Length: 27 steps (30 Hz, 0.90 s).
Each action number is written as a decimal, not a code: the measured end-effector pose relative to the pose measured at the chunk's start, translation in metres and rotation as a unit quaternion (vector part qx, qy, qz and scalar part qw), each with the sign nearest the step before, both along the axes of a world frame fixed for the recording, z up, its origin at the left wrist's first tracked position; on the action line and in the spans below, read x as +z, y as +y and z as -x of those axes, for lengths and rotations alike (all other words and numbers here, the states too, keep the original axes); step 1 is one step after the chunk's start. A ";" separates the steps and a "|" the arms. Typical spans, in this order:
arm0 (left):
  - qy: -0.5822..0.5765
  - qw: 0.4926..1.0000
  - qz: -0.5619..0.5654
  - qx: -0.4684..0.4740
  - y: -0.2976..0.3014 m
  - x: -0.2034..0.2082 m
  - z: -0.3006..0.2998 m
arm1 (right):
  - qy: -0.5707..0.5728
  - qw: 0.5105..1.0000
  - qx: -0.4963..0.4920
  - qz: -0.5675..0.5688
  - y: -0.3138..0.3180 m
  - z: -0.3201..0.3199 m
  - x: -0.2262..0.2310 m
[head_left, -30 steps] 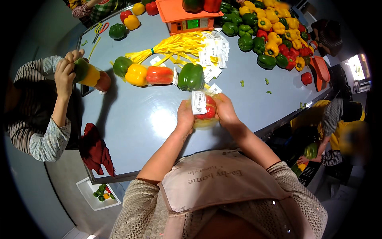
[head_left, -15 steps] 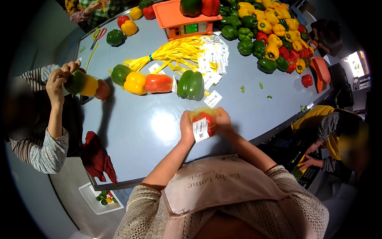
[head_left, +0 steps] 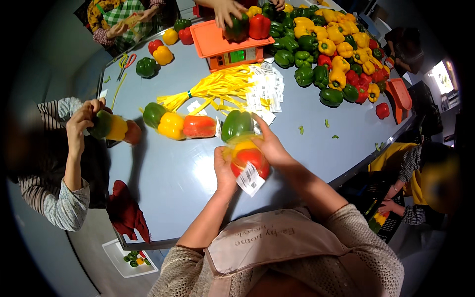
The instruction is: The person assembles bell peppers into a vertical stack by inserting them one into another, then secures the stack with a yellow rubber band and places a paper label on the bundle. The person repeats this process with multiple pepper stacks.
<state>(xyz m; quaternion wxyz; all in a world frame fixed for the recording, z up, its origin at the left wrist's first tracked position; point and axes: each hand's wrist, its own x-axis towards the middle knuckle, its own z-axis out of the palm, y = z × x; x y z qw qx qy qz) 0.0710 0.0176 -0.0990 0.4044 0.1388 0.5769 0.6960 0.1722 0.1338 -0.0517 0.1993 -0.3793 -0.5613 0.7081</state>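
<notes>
In front of me is a yellow net bag (head_left: 228,151) with a red bell pepper (head_left: 251,161) and, above it, a yellow bell pepper (head_left: 245,146). A white label (head_left: 251,179) hangs over the red one. My left hand (head_left: 225,171) is closed around the bag's left side. My right hand (head_left: 271,147) is at the bag's upper right, its fingers closed against the right side of a green bell pepper (head_left: 236,124) on the table; its far fingertips are hidden. Left of that lies a netted row of green, yellow and red peppers (head_left: 199,126).
A bundle of yellow nets (head_left: 208,89) with white labels lies beyond. An orange scale (head_left: 232,49) holds peppers under another person's hand (head_left: 228,12). A large pepper pile (head_left: 341,54) is at right. At left, a co-worker's hands (head_left: 81,121) hold a netted pack; a dark red cloth (head_left: 126,210) lies nearby.
The bag has tilted, showing the yellow pepper. My right hand has moved up to the green pepper. Another person's hand has come onto the peppers on the scale.
</notes>
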 end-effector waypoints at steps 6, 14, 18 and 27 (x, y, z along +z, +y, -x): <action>-0.098 0.991 -0.033 0.080 -0.015 0.011 -0.001 | -0.160 0.976 0.116 -0.092 0.014 0.044 -0.020; -0.076 0.993 0.039 0.082 -0.056 -0.005 -0.005 | -0.090 0.986 0.121 -0.071 -0.031 0.023 -0.039; -0.070 0.993 0.037 0.091 -0.074 -0.004 -0.001 | -0.045 0.991 0.123 -0.004 -0.053 0.022 -0.044; -0.056 0.993 0.066 0.081 -0.102 -0.019 -0.004 | 0.055 0.985 0.041 0.158 -0.093 0.009 -0.082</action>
